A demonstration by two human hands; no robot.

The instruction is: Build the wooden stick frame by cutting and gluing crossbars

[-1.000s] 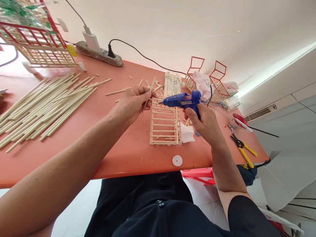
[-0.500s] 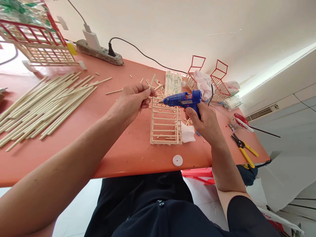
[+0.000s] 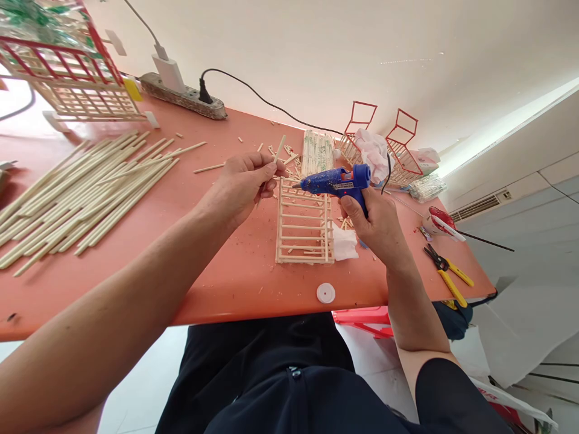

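Note:
Between the fingers of my left hand point(image 3: 248, 181) is a thin wooden stick point(image 3: 280, 147), its upper end pointing up and away. My right hand point(image 3: 373, 220) is wrapped round the handle of a blue hot glue gun point(image 3: 335, 181). The gun's nozzle points left, a short gap from the left fingertips. Below the nozzle, a ladder-like frame of wooden sticks point(image 3: 304, 228) lies on the orange table point(image 3: 235, 271). A crumpled white tissue point(image 3: 344, 242) touches the frame's right side.
Many loose sticks point(image 3: 94, 193) lie at the left, before a stick-built cart point(image 3: 94, 99). A power strip point(image 3: 181, 96) stands at the back. Two red-topped stick models point(image 3: 402, 150) are at the back right. Yellow-handled pliers point(image 3: 447, 274) and a white disc point(image 3: 325, 293) lie near the front edge.
Both hands keep almost the same pose. The glue gun's nozzle has shifted very slightly to the right; the stick and frame look practically unchanged.

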